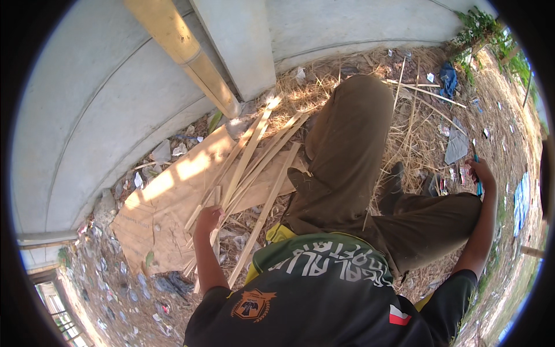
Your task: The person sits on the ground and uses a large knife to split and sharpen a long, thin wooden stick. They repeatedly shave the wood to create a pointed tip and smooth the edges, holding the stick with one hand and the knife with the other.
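I sit on dry straw with my knees in brown trousers point(347, 156) raised in front of me. My left hand point(207, 218) closes around a bundle of thin bamboo strips point(254, 156) that lie fanned out over a sheet of cardboard point(167, 196). My right hand point(481, 172) is stretched out to the right and grips a slim teal-handled tool point(477, 176); its blade is hidden. More thin strips point(422, 89) lie loose on the straw beyond my knees.
A grey concrete wall point(104, 92) curves along the left and top, with a square concrete post point(243, 40) and a thick bamboo pole point(185, 52) leaning on it. Scraps of litter, a blue cloth point(448, 78) and green plants point(480, 26) dot the straw-covered ground.
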`<state>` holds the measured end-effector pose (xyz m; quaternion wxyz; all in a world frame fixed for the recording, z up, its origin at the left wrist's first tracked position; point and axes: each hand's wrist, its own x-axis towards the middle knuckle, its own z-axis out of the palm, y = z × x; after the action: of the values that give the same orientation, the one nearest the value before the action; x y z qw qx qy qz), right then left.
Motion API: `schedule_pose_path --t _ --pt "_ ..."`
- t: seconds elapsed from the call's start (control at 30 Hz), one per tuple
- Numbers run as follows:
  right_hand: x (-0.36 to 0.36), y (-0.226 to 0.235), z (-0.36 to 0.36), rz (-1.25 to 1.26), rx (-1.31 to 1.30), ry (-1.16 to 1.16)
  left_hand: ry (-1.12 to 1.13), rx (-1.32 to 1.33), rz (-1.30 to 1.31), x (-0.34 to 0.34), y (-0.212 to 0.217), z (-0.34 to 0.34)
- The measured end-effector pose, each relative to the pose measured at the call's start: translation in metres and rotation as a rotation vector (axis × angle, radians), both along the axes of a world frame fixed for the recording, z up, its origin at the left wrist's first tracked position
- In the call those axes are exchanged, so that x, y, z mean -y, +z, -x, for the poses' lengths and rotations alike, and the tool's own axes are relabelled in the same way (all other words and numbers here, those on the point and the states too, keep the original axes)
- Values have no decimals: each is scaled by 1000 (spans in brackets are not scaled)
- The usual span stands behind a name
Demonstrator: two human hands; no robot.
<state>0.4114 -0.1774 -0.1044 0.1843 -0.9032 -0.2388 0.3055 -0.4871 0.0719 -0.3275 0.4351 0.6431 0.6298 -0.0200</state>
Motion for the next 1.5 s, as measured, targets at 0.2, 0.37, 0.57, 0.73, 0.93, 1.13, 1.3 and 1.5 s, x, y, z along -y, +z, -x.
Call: schedule_pose_path --t 0.2,0.37,0.57,0.73,0.93,1.13,1.3,1.5 --pt "-1 -1 -11 33 13 32 -13 150 2 -4 -58 -26" --pt "-3 -2 -8 8 3 19 299 506 191 -13 -38 -70" --pt "-6 2 -5 -38 -15 -15 320 707 250 -41 25 -135" --pt "-14 11 6 -69 -31 4 252 781 73 -48 50 -169" --pt "-15 16 11 -63 -9 -15 393 751 -125 -56 19 -154" --pt "-3 9 0 -87 -14 -16 220 403 -207 -44 -9 -84" --pt "2 3 -7 -72 -34 -27 33 -89 -123 -11 -44 -54" --pt "-11 4 -6 -49 -29 -12 226 -274 -425 -12 -119 -37"
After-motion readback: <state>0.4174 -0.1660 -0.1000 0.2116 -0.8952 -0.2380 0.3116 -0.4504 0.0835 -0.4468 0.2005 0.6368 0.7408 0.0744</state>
